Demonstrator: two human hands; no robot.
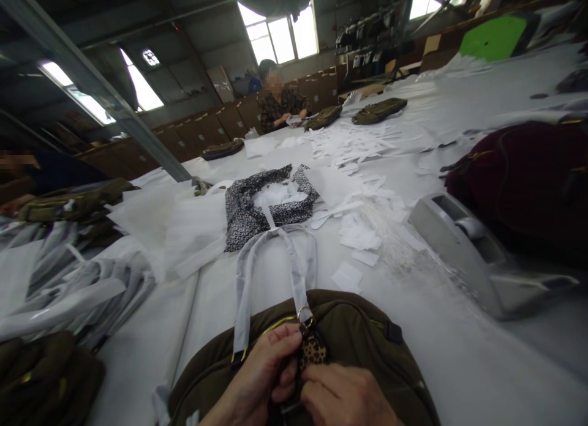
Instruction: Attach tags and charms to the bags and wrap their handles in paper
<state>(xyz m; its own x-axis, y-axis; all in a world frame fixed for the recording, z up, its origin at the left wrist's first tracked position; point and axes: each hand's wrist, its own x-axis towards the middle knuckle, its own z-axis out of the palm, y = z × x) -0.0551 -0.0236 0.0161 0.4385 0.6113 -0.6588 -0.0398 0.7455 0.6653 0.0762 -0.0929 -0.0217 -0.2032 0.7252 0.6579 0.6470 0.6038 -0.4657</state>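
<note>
An olive-green bag (358, 322) lies in front of me, its handles (296, 273) wrapped in white paper and standing up. From a gold ring (304, 316) at the base of one handle hangs a leopard-print tag (314, 347). My left hand (275, 358) is closed, thumb and finger pinching at the tag's upper left edge just under the ring. My right hand (344, 392) is closed at the tag's lower end, with its fingertips partly hidden against it. A black-and-white patterned bag (248, 212) holding white paper pieces sits just beyond the handles.
A grey tape dispenser (459, 254) and a dark maroon bag (519, 187) stand at right. White paper strips (358, 144) cover the table's middle. More olive bags with wrapped handles (105, 285) are at left. A co-worker (280, 104) sits across; another person is at far left.
</note>
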